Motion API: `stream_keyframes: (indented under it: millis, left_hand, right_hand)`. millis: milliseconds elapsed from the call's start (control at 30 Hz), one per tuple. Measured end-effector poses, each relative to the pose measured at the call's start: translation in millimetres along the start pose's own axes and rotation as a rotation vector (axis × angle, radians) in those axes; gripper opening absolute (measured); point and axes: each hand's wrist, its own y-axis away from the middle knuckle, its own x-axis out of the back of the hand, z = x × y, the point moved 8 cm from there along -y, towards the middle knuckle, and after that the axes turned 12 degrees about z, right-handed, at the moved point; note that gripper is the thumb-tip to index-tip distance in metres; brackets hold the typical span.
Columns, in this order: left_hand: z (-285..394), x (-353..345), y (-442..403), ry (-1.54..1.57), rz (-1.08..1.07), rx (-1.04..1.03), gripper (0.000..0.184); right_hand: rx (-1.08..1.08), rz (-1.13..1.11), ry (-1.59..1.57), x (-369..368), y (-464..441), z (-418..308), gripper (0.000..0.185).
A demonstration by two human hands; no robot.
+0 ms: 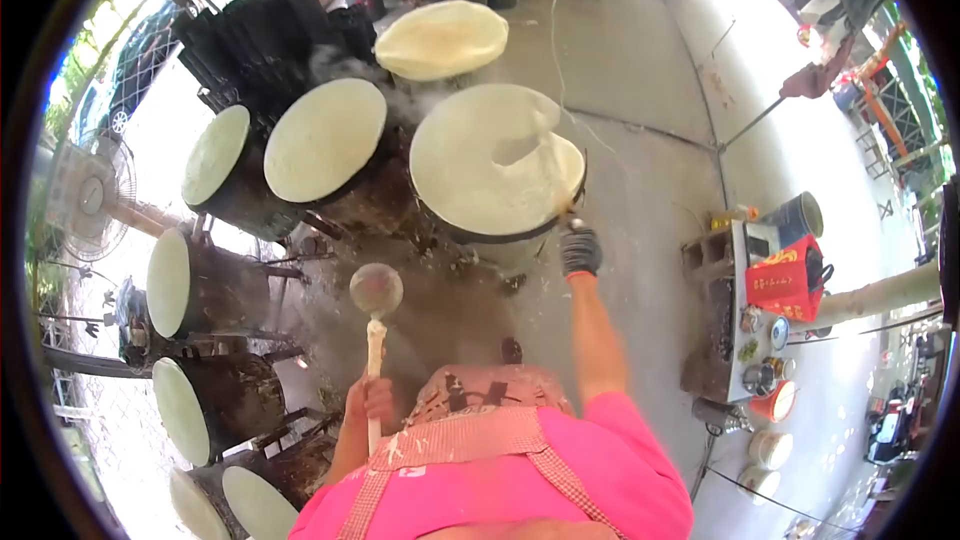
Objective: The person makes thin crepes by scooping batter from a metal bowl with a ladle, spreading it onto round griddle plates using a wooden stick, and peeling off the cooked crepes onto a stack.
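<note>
My left hand (375,400) is wrapped round the pale handle of a ladle (377,290), held upright with its round bowl at the top. My right hand (580,248), in a dark grey glove, grips a spatula-like tool (560,168) that is blurred, so its exact shape cannot be made out. That tool lies over the right side of a large round griddle covered with a thin pale sheet (470,165). Near the tool the sheet has a greyish gap, and its right edge looks folded or lifted. Steam rises behind the griddle.
Several more round, pale-topped drum stoves stand to the left, such as one drum (325,140). A domed pale sheet (442,38) lies behind the griddle. A fan (92,195) stands far left. At right, a side table (740,340) holds a red bag (785,280) and bowls.
</note>
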Motion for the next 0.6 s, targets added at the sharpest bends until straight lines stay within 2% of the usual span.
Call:
stream_keyframes:
  millis: [67, 100, 133, 167, 200, 267, 300, 333, 367, 433, 467, 500, 567, 600]
  left_hand:
    - [-5.0, -3.2, -9.9, -0.029, 0.016, 0.028, 0.047]
    - [-6.2, -7.7, -19.5, -0.049, 0.003, 0.038, 0.047]
    - [-8.8, -9.4, -21.2, -0.059, 0.031, 0.005, 0.048]
    - [-9.3, -6.9, -23.8, -0.081, 0.045, -0.033, 0.049]
    - [-12.2, -12.0, -27.6, -0.100, 0.058, -0.067, 0.049]
    - [-16.6, -12.4, -29.3, -0.112, 0.110, -0.090, 0.051]
    - [-19.2, -10.9, -33.7, -0.103, 0.125, -0.089, 0.051]
    - [-22.3, -8.6, -35.9, -0.091, 0.140, -0.088, 0.051]
    - [-28.5, -8.6, -35.7, -0.105, 0.187, -0.110, 0.051]
    - [-27.7, -19.5, -25.5, -0.166, 0.294, -0.164, 0.050]
    - [-24.7, -12.4, -18.0, -0.205, 0.319, -0.205, 0.052]
    - [-24.1, -11.6, -12.3, -0.243, 0.248, -0.202, 0.057]
    - [-17.3, -9.1, -10.4, -0.306, 0.160, -0.187, 0.049]
    - [-12.5, -0.4, -11.2, -0.184, 0.222, -0.124, 0.046]
  right_hand:
    - [0.306, -0.026, -0.049, 39.4, 50.1, -44.5, 0.024]
    - [0.100, -0.152, -0.470, 4.0, 57.8, -9.7, 0.032]
    - [-0.213, -0.235, -1.092, -29.4, 66.3, 24.2, 0.041]
    - [-0.488, -0.233, -1.498, -63.1, 75.7, 58.7, 0.051]
    - [-0.496, -0.225, -1.105, -32.9, 40.4, 52.9, 0.053]
    - [-0.477, -0.350, -0.278, 42.1, -29.1, 32.0, 0.069]
    - [-0.363, -0.082, -0.371, 37.3, -80.5, 17.1, 0.068]
    - [-0.275, 0.065, -0.314, 37.6, -127.9, -4.8, 0.060]
    - [-0.174, 0.134, -0.398, 43.7, -167.0, -30.9, 0.052]
    - [-0.073, 0.036, -0.419, 60.2, -190.8, -52.2, 0.049]
    - [-0.298, -0.013, -0.543, 47.2, -178.7, -25.5, 0.046]
    - [-0.306, -0.080, -0.741, 30.7, -163.0, -16.3, 0.044]
    - [-0.332, 0.011, -0.699, -18.9, -121.7, -17.9, 0.046]
    - [-0.273, -0.176, -0.415, 3.5, -86.1, -48.5, 0.052]
